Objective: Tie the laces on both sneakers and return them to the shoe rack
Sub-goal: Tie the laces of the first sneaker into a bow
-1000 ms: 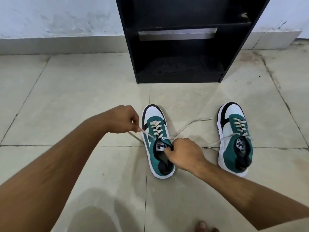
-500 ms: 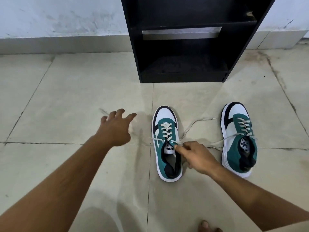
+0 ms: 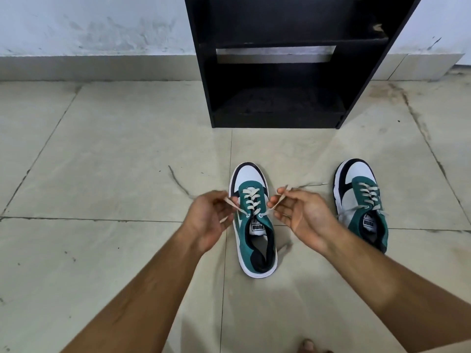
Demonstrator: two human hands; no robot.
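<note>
Two green, white and black sneakers stand on the tiled floor, toes toward the rack. The left sneaker (image 3: 254, 225) is between my hands. My left hand (image 3: 207, 220) pinches its left cream lace end (image 3: 230, 202), just left of the shoe. My right hand (image 3: 300, 215) pinches the right lace end (image 3: 279, 200), whose tip trails away to the right. Both laces run taut from the top eyelets. The right sneaker (image 3: 362, 200) sits apart to the right, its laces loose. The black shoe rack (image 3: 275, 72) stands against the wall beyond them.
The rack's bottom shelf (image 3: 277, 103) holds no shoes. A thin dark mark (image 3: 178, 182) lies on the floor left of the shoe. My toe (image 3: 308, 346) shows at the bottom edge. A tiled skirting (image 3: 96, 67) runs along the wall.
My left hand, spread open over the floor half a second ago, has come back and taken the left lace end. My right hand lifted from the tongue and now holds the right lace.
</note>
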